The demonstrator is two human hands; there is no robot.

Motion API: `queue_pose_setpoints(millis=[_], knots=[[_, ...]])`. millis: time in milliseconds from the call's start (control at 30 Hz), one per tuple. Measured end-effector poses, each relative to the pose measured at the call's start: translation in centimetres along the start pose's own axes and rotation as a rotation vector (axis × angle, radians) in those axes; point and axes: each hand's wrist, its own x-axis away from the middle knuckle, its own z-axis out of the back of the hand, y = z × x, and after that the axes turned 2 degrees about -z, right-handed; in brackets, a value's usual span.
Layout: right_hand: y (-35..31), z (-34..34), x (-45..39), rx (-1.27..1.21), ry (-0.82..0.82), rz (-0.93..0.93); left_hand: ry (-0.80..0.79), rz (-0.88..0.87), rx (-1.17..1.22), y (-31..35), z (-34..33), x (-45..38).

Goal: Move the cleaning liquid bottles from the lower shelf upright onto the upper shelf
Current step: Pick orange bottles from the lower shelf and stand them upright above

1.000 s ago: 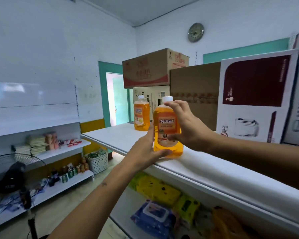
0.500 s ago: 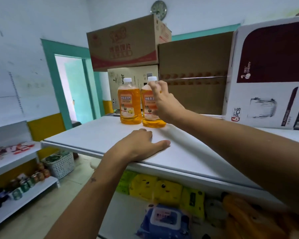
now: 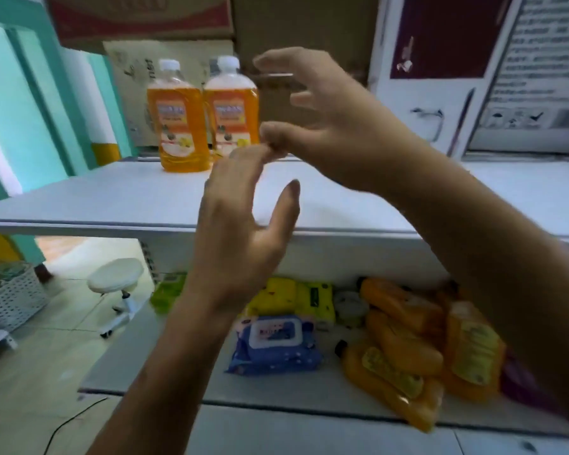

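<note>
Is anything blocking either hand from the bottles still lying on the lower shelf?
Nothing visible. Both the left hand and right hand are empty above the orange bottles, which lie exposed on the lower shelf.

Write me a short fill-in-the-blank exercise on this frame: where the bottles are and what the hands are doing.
1. ____ orange bottles stand upright on the upper shelf: the left bottle and the right bottle.
2. The orange bottles on the lower shelf, in a pile, lie on their ____.
3. The left hand and the right hand both hold ____.
4. The blue wipes pack lies on the ____ shelf.

Missing words: two; sides; nothing; lower
</note>
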Motion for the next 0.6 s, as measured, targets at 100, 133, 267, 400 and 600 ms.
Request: queue_pose_setpoints(millis=[100,133,267,400,600], knots=[[-1.4,1.9,10.3,-0.294,0.030,-0.067,0.018,-0.202,0.120,2.9,-1.2,4.7],[-1.6,1.9,13.2,-0.391,0.042,-0.106,-0.006,-0.218,0.159,3.3,-1.8,6.1],[-0.5,-0.8,21.9,-0.451,0.110,-0.300,-0.167,-0.111,0.266,2.9,-4.9,10.6],[3.7,-5.6,28.8,-0.245,0.096,-0.576,-0.389,0.164,0.344,1.0,-9.2,14.8],[12.2,-10.3,32.5,0.080,0.127,-0.801,-0.917,0.127,0.088,-3.0,-17.5,17.8]])
